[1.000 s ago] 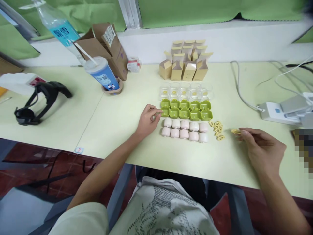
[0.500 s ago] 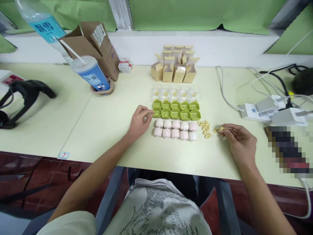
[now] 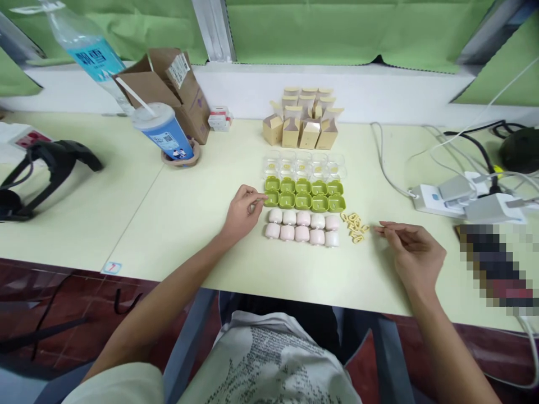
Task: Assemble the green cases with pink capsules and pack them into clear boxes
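We're likely arranging rings (image 3: pixel 355 226) near-right of cups (image 3: pixel 303 201): right hand (image 3: pixel 415 249) loose, left hand (image 3: pixel 241 214) grip unclear; next needs light pinch

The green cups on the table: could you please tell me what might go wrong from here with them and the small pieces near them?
1. The left hand is at the left end of the green cups; a careless push might spoil their neat rows.
2. The white and pink pieces sit close in front, so a shoved cup could bump them.
3. The yellow pieces lie loose near the right hand; a sideways brush may scatter them.
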`<move>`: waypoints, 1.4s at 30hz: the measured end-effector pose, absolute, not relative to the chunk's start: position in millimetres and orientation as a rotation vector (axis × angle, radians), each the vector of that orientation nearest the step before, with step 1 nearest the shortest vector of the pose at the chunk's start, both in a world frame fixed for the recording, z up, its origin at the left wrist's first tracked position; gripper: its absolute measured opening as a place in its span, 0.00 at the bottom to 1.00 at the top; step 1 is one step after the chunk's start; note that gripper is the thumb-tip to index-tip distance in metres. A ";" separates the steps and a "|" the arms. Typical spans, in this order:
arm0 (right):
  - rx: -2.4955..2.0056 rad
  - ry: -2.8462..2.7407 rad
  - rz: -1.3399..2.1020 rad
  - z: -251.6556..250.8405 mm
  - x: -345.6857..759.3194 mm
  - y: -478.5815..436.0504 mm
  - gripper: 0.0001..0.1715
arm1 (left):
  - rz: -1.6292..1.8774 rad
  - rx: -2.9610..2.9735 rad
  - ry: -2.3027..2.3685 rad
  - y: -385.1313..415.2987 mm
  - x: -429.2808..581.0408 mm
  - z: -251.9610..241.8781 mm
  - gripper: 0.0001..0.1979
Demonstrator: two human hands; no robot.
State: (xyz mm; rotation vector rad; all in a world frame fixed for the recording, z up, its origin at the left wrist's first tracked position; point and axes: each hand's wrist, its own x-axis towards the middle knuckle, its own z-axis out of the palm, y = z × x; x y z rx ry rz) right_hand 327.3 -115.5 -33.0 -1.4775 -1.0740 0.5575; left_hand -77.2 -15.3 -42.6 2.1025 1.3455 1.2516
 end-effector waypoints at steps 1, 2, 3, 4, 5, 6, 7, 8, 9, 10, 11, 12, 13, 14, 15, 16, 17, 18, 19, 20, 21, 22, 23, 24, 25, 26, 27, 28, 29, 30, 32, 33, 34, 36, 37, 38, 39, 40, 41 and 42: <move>-1.456 -1.048 0.534 -32.1 326.2 -115.7 0.17 | 1.247 2.101 1.346 -15.0 -77.3 -42.8 0.11; -1.446 -1.039 0.513 -31.4 325.6 -115.9 0.17 | 1.248 2.101 1.341 -14.8 -77.4 -42.7 0.11; -1.451 -1.043 0.499 -31.0 325.4 -116.0 0.18 | 1.253 2.101 1.335 -14.8 -77.6 -42.4 0.11; -1.464 -1.057 0.487 -30.9 325.7 -115.9 0.18 | 1.262 2.100 1.332 -14.8 -77.7 -41.9 0.12; -1.483 -1.078 0.476 -31.1 326.3 -115.8 0.19 | 1.272 2.097 1.337 -15.0 -77.8 -41.4 0.12; -1.501 -1.099 0.468 -31.4 327.2 -115.7 0.19 | 1.279 2.093 1.347 -15.2 -77.9 -40.8 0.12; -1.513 -1.112 0.457 -31.8 328.1 -115.6 0.18 | 1.283 2.089 1.362 -15.4 -77.9 -40.3 0.12; -1.519 -1.113 0.444 -32.2 328.9 -115.5 0.18 | 1.283 2.085 1.377 -15.7 -78.0 -39.9 0.12; -1.522 -1.114 0.436 -32.5 329.6 -115.4 0.17 | 1.282 2.082 1.388 -15.9 -77.9 -39.6 0.12; -1.518 -1.114 0.433 -32.7 329.9 -115.4 0.17 | 1.280 2.080 1.393 -16.0 -77.9 -39.4 0.12; -1.508 -1.115 0.441 -32.6 329.9 -115.4 0.17 | 1.277 2.081 1.394 -16.1 -77.9 -39.3 0.12; -1.489 -1.116 0.455 -32.3 329.4 -115.4 0.18 | 1.274 2.084 1.391 -16.1 -77.8 -39.2 0.12; -1.469 -1.121 0.473 -31.8 328.7 -115.3 0.19 | 1.274 2.089 1.384 -16.0 -77.8 -39.1 0.12; -1.451 -1.125 0.490 -31.2 327.7 -115.2 0.20 | 1.277 2.094 1.375 -15.8 -77.8 -39.0 0.12; -1.436 -1.121 0.499 -30.5 326.7 -115.0 0.20 | 1.281 2.098 1.366 -15.5 -77.7 -38.8 0.12; -1.426 -1.112 0.500 -29.9 325.7 -114.8 0.19 | 1.284 2.101 1.360 -15.2 -77.7 -38.7 0.11; -1.420 -1.101 0.493 -29.5 325.0 -114.8 0.18 | 1.286 2.102 1.357 -15.0 -77.7 -38.8 0.11; -1.418 -1.092 0.483 -29.3 324.6 -114.8 0.18 | 1.284 2.103 1.358 -14.8 -77.7 -39.0 0.12; -1.420 -1.080 0.469 -29.5 324.4 -115.0 0.18 | 1.279 2.104 1.364 -14.8 -77.7 -39.4 0.12; -1.422 -1.068 0.455 -30.0 324.4 -115.1 0.18 | 1.270 2.106 1.371 -15.2 -77.7 -39.9 0.12; -1.425 -1.060 0.448 -30.5 324.4 -115.1 0.18 | 1.261 2.108 1.377 -15.7 -77.8 -40.5 0.13; -1.426 -1.053 0.447 -30.7 324.1 -114.5 0.18 | 1.251 2.108 1.383 -16.4 -78.0 -41.0 0.13; -1.422 -1.046 0.460 -30.1 323.6 -113.2 0.18 | 1.245 2.105 1.390 -17.1 -78.4 -41.0 0.13; -1.413 -1.042 0.486 -28.1 322.6 -110.7 0.19 | 1.243 2.096 1.397 -17.3 -78.9 -40.4 0.12; -1.396 -1.040 0.520 -24.2 321.1 -106.7 0.20 | 1.245 2.084 1.407 -16.6 -79.5 -39.0 0.12; -1.372 -1.046 0.558 -18.2 319.3 -100.9 0.22 | 1.248 2.072 1.417 -14.5 -80.2 -36.5 0.12; -1.344 -1.057 0.584 -9.9 317.1 -93.2 0.23 | 1.252 2.064 1.426 -10.7 -80.8 -33.0 0.12; -1.297 -1.073 0.592 0.2 314.8 -83.5 0.24 | 1.260 2.059 1.434 -5.0 -81.2 -28.7 0.12; -1.242 -1.113 0.577 11.4 312.5 -72.0 0.24 | 1.264 2.064 1.437 2.5 -81.2 -24.0 0.13; -1.194 -1.157 0.537 22.8 310.2 -59.0 0.23 | 1.273 2.071 1.436 11.5 -80.9 -19.3 0.14; -1.135 -1.265 0.475 41.2 306.0 -31.1 0.21 | 1.286 2.086 1.437 30.5 -79.5 -12.0 0.14; -1.121 -1.294 0.446 46.2 304.1 -17.6 0.20 | 1.286 2.101 1.430 38.9 -78.8 -10.3 0.14; -1.082 -1.282 0.407 47.6 302.3 -5.5 0.22 | 1.300 2.109 1.427 45.7 -78.5 -10.1 0.15; -1.094 -1.259 0.402 39.8 299.4 12.1 0.22 | 1.339 2.111 1.433 52.5 -79.6 -14.1 0.14; -1.112 -1.235 0.387 32.0 298.5 16.9 0.21 | 1.338 2.111 1.437 52.7 -81.1 -17.6 0.13; -1.130 -1.216 0.378 23.0 297.9 18.8 0.20 | 1.319 2.114 1.436 51.4 -83.1 -21.4 0.11; -1.143 -1.206 0.358 13.9 297.9 18.4 0.19 | 1.291 2.122 1.430 49.2 -85.2 -25.1 0.09; -1.151 -1.209 0.335 5.7 298.2 16.1 0.17 | 1.262 2.135 1.419 46.7 -87.3 -28.3 0.08; -1.160 -1.223 0.312 -1.0 298.8 12.8 0.16 | 1.231 2.155 1.402 44.5 -89.1 -30.9 0.07; -1.174 -1.239 0.289 -5.9 299.5 9.4 0.14 | 1.206 2.180 1.378 43.0 -90.5 -32.9 0.08</move>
